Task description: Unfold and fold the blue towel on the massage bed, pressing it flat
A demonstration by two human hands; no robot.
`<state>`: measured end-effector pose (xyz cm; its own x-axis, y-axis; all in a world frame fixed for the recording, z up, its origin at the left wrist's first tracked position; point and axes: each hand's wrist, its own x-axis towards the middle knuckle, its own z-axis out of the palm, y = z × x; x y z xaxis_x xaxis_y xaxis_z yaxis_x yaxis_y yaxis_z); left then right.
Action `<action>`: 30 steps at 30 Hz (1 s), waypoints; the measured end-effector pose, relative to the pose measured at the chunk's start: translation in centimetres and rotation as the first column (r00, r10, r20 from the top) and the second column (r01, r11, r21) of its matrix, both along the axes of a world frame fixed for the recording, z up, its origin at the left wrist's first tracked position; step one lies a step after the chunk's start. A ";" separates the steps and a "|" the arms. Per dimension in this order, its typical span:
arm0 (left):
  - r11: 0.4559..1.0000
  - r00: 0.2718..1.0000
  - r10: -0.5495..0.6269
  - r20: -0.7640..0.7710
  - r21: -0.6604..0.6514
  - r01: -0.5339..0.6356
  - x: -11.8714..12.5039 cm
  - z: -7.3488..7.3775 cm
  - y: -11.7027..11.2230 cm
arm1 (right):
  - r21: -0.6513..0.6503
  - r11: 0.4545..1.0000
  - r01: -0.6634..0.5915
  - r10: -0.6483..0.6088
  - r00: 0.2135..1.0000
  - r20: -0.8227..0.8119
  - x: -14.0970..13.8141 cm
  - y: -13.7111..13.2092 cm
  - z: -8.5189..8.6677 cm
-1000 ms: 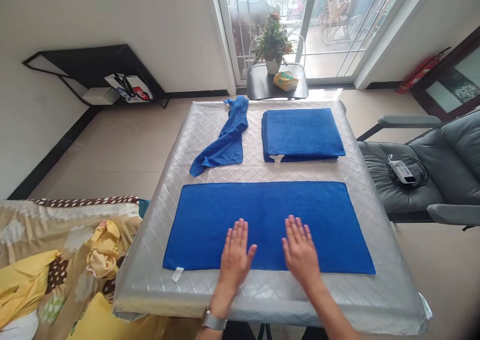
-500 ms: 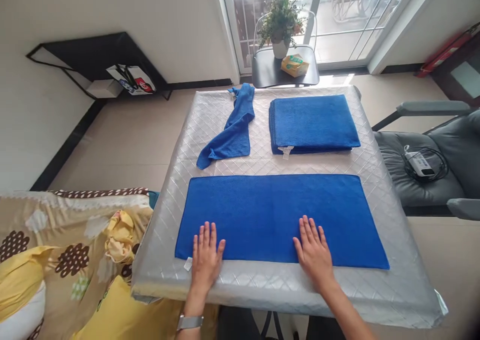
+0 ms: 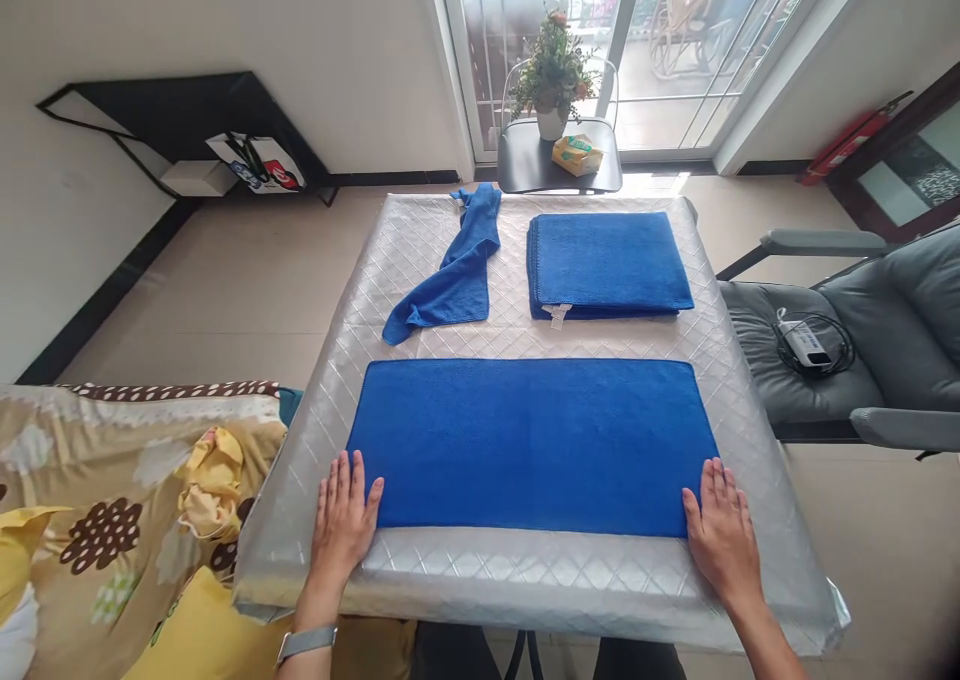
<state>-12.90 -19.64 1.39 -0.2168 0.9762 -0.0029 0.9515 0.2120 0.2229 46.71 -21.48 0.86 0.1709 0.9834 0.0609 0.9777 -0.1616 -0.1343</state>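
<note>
At the bottom of the frame are two bare forearms, both cut off, with one grey wristband (image 3: pixel 307 643) on the left wrist. The left hand (image 3: pixel 345 522) lies flat, fingers stretched out and grasping nothing, over the lower left corner of one spread blue cloth (image 3: pixel 529 445). The right hand (image 3: pixel 721 530) lies likewise at its lower right corner, palm down and released. The hands hide both of those corners. The cloth fills the lower centre of the frame, flat on one table with a silvery quilted cover (image 3: pixel 525 565), beneath which two dark legs are only partly visible.

Lower left, a patterned bed cover (image 3: pixel 52 480) bears several yellow cloth items, some cut off by the frame. Beyond the spread cloth lie two more blue bundles: one twisted cloth (image 3: pixel 461 275) left of centre, and one folded blue pile (image 3: pixel 609 263) right of centre, whose layers are hard to count; a white label (image 3: pixel 557 315) hangs from its near edge.

At right stands one grey armchair (image 3: pixel 896 330), cut off, holding a white device with coiled black cable (image 3: pixel 814 345). Upper centre, one dark chair (image 3: pixel 525 160) carries one potted plant (image 3: pixel 553 75) and one yellow packet (image 3: pixel 577 155).
</note>
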 end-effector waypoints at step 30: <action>0.996 0.997 0.074 -0.002 0.048 -0.074 6.2 0.1 -0.5 | 0.012 1.000 0.012 -0.012 1.000 -0.021 0.1 0.1 0.1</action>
<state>-6.66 -20.18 1.49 -0.2881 0.9566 0.0440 0.9346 0.2708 0.2307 46.84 -21.36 0.96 0.1839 0.9805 0.0695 0.9727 -0.1713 -0.1566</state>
